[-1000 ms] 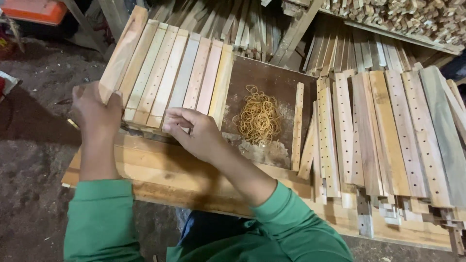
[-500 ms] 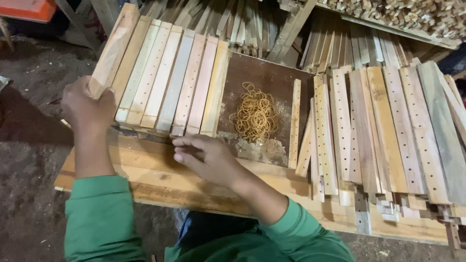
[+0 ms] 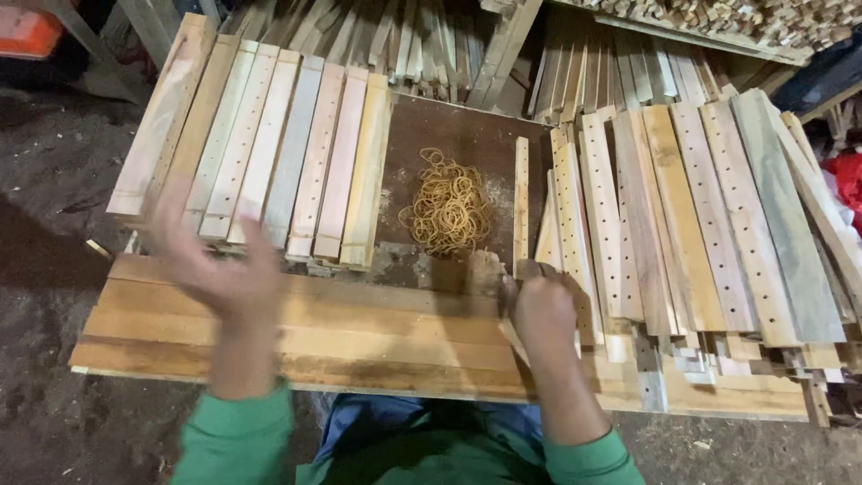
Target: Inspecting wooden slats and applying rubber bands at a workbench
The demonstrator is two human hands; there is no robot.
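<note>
My left hand [image 3: 220, 274] is blurred, its fingers spread and holding nothing, just in front of the near ends of a stack of pale drilled wooden slats [image 3: 296, 153]. My right hand [image 3: 539, 310] is curled around the near end of a slat [image 3: 521, 202] at the left edge of the right-hand pile of drilled slats [image 3: 682, 207]. A heap of tan rubber bands [image 3: 449, 207] lies on the dark board between the two piles. Both forearms wear green sleeves.
A bench of long planks [image 3: 359, 337] runs across in front of me. More slats and sticks are stacked at the back [image 3: 404, 36]. Dirt floor lies to the left [image 3: 54, 180], with an orange object [image 3: 27, 27] in the top left corner.
My left hand has let go of the left stack's outer edge and swung inward, open. My right hand has moved from the front of the left stack across to the right pile.
</note>
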